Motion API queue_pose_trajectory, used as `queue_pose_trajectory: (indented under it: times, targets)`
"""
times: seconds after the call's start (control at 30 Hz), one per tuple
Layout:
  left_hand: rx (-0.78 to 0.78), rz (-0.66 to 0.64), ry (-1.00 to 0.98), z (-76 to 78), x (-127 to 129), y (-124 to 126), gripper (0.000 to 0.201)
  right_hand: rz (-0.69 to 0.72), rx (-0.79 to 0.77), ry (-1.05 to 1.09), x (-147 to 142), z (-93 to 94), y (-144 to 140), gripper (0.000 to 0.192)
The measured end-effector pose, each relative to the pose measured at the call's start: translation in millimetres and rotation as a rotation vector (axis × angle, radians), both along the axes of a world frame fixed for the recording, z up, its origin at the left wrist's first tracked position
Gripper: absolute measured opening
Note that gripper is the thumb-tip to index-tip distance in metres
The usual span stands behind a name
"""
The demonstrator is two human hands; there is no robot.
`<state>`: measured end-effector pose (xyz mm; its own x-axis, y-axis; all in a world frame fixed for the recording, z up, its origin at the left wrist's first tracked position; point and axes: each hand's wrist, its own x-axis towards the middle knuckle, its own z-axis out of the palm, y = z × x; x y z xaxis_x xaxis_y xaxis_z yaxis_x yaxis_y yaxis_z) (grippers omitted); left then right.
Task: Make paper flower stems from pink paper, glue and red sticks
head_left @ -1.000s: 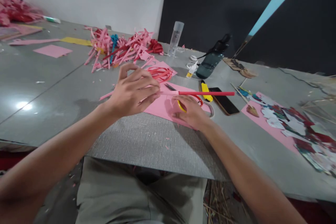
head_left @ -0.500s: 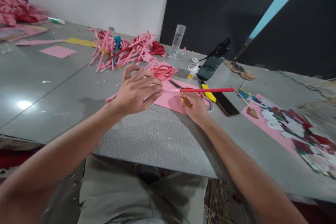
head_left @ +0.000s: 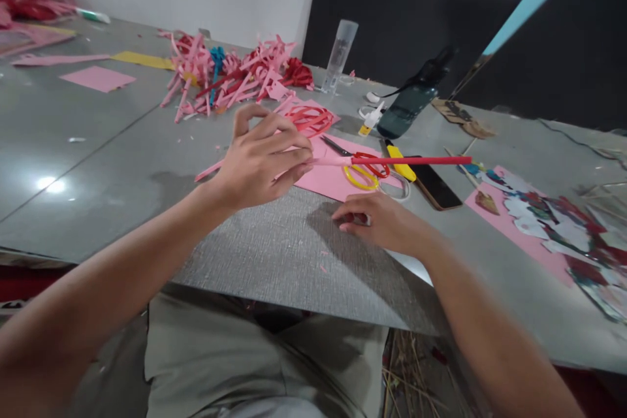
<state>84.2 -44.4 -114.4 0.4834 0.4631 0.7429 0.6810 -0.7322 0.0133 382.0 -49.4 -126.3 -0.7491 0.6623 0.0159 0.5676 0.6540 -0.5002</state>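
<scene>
Head view: note red stick (head_left: 411, 160), pinched at pink end (head_left: 334, 160) by left hand (head_left: 267, 163), crossing over scissors (head_left: 343, 150); right hand (head_left: 375, 219) apart, seemingly empty. Avoid slackening pinch: could drop stick.

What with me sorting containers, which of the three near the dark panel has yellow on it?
The small white-nozzled one, yellow at its base; the tall tube is clear and the bottle dark.
</scene>
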Motion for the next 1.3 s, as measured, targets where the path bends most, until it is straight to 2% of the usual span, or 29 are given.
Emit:
queue_pose_trajectory:
  times: [0.13, 0.33, 0.5, 0.73, 0.87, 0.97, 1.03, 1.07, 1.17, 1.23, 1.3]
  targets:
    - [-0.052, -0.012, 0.010, -1.5, 1, 0, 0.017, -0.065, -0.041, 0.019, 7, 6.2, 0, 0.013]
    - [-0.069, -0.018, 0.031, -0.3, 0, -1, 0.018, -0.056, -0.036, -0.009, 6, 6.6, -1, 0.006]
    - [-0.077, -0.016, 0.023, 2.5, 0, -1, 0.017, -0.038, -0.073, -0.033, 3, 5.9, -4, 0.011]
    - [-0.035, -0.024, -0.036, -1.3, 1, 2, 0.011, -0.011, 0.000, -0.152, -15, 4.1, -16, 0.013]
    - [-0.064, -0.044, -0.059, -2.4, 1, 1, 0.011, 0.035, 0.013, -0.064, -29, -2.9, -24, 0.010]
    - [-0.063, -0.048, -0.099, -1.0, 1, 0, 0.011, 0.016, 0.074, 0.054, -31, -6.6, -22, 0.012]
    - [-0.038, -0.030, -0.129, -0.3, 1, -1, 0.012, -0.073, 0.140, 0.137, -22, -6.8, -13, 0.013]
    - [-0.020, -0.016, -0.143, -0.2, 2, -1, 0.012, -0.161, 0.185, 0.177, -15, -6.5, -6, 0.013]
    - [0.026, 0.011, -0.184, -1.0, 2, 1, 0.012, -0.536, 0.374, 0.236, 19, -7.5, 22, 0.014]
    - [0.037, 0.010, -0.202, -2.1, 3, 3, 0.010, -0.614, 0.452, 0.166, 42, -11.4, 41, 0.032]
    - [0.046, 0.012, -0.194, -3.3, 4, 5, 0.009, -0.600, 0.418, 0.112, 57, -17.4, 54, 0.041]
